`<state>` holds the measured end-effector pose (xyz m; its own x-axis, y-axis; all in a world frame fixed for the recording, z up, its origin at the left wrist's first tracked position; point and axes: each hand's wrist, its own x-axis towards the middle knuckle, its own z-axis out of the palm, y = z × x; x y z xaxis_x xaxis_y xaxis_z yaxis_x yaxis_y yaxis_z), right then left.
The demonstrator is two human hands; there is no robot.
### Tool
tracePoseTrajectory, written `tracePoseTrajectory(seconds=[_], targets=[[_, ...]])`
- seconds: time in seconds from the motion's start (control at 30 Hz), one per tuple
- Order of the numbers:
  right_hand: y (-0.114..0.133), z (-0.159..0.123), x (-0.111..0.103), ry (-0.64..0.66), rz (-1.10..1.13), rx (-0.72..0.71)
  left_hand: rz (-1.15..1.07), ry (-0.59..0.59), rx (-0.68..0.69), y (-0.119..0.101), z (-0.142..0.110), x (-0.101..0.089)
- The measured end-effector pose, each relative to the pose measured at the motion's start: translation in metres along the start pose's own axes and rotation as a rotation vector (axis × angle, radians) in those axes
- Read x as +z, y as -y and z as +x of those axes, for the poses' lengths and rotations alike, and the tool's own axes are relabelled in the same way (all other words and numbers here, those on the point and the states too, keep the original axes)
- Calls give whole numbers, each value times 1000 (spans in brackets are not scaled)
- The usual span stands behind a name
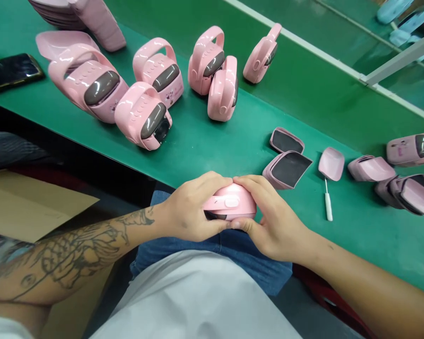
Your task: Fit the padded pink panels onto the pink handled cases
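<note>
Just past the table's near edge, both hands hold a glossy pink handled plastic housing (237, 194) with a dark panel. My left hand (194, 207) wraps its left end, thumb along the near side. On the right end, my right hand (268, 216) grips with fingers over the far side and thumb at the near side. The fingertips of the two hands almost meet around it. Its underside is hidden. Beyond my right hand lie dark-lined pink shell pieces (289, 168) and a white-handled screwdriver (328, 202) beside a pink cover (331, 164).
Several similar pink housings (159, 70) with loop handles stand at the back left of the green table (198, 146). Stacked pink covers (99, 23) and a phone (14, 73) are far left. More pink parts (371, 168) sit at right. A cardboard sheet (31, 202) lies lower left.
</note>
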<state>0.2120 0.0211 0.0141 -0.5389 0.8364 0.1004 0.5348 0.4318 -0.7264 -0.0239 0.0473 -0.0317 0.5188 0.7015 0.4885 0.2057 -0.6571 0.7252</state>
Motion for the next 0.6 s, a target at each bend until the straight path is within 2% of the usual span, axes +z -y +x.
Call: tracePoseTrajectory(seconds=[0.07,0.1,0.23,0.33,0.4,0.5,0.6], targets=[[-1,1,3,-25,-7,-18,-14,0,7,1,5,-3],[-1,2,4,-47,-11,-15,-22,38,-26,1,9,-6],[-7,-6,6,-84,42,69,-81,275,-232,9,19,-24],[-20,-26,13,-187,215,236,-124,243,-304,19,14,-27],[-30,-44,27,-334,412,332,-128,229,-385,25,6,-20],[-38,-68,56,-530,686,390,-141,286,-491,25,-7,-2],[-37,-81,79,-681,799,373,-231,268,-432,18,-12,14]])
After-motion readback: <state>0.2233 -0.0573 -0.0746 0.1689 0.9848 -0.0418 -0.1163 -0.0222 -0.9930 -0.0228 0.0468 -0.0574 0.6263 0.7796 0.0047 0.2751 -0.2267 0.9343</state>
